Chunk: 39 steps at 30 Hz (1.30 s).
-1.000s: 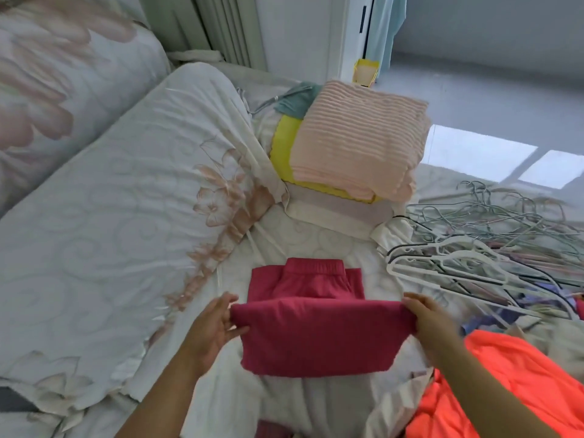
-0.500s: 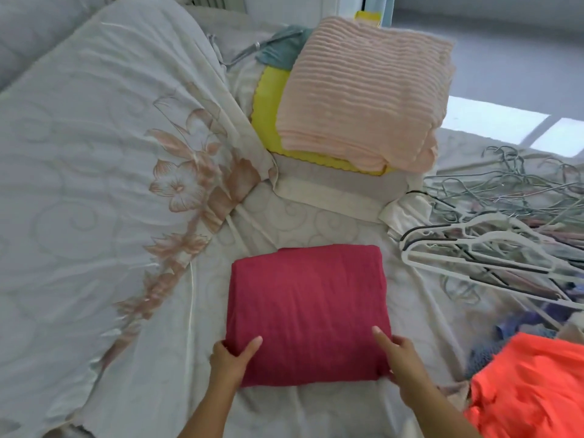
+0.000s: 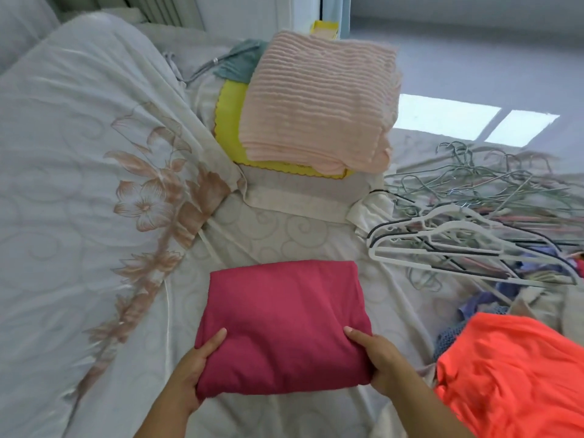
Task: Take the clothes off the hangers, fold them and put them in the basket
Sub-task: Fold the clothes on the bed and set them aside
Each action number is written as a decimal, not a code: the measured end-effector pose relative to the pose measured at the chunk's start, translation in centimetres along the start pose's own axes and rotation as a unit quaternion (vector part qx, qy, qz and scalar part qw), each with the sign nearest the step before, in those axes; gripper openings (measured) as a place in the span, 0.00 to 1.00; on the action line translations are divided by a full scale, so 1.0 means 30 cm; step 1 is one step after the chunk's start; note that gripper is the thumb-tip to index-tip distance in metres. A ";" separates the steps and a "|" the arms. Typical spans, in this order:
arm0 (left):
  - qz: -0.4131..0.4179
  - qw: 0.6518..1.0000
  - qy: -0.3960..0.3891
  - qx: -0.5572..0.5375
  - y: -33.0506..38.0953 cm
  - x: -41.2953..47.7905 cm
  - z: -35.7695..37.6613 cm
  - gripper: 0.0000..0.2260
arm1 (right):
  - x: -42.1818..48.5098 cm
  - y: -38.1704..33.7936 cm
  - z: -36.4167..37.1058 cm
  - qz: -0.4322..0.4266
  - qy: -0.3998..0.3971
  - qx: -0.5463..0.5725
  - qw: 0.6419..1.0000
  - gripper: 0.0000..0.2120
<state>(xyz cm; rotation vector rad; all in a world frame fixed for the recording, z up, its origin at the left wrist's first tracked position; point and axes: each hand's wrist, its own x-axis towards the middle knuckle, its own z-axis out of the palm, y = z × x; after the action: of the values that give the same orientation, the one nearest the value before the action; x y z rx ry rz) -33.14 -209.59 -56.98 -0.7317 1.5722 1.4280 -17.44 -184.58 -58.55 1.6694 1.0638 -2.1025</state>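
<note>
Your left hand and right hand clamp the near corners of the folded red garment, which lies on the bed. Your thumbs are on top and your fingers are tucked beneath. It looks soft, light and floppy, so keep your hands under it or the fold may slump.

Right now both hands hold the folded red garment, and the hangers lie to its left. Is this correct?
Not quite. The left hand and right hand do hold the folded red garment, but the head view shows the hangers to its right.
</note>
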 end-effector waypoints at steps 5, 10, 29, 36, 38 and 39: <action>0.047 0.997 0.003 0.063 0.074 -0.088 0.033 0.21 | -0.092 -0.019 0.001 -0.048 0.001 0.044 0.998 0.13; 0.164 0.978 -0.006 0.126 0.260 -0.144 0.124 0.20 | -0.163 -0.123 0.033 -0.132 0.013 0.096 0.987 0.06; 0.214 0.957 -0.053 0.187 0.133 -0.632 0.618 0.13 | -0.564 -0.189 -0.535 -0.242 0.054 0.182 0.952 0.27; 0.245 0.962 -0.023 0.120 -0.058 -0.820 0.961 0.21 | -0.669 -0.217 -0.967 -0.272 0.042 0.149 0.950 0.11; 0.271 0.943 -0.062 0.185 -0.113 -0.884 1.098 0.17 | -0.699 -0.244 -1.123 -0.276 0.056 0.158 0.946 0.09; 0.264 0.941 -0.080 0.197 -0.147 -0.913 1.183 0.15 | -0.715 -0.260 -1.202 -0.283 0.064 0.164 0.943 0.08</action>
<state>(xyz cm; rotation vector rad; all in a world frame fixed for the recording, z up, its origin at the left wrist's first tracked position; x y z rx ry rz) -9.48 -179.11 -33.75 0.0560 1.9277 1.4223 11.04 -159.90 -38.54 1.8289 1.4359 -2.6816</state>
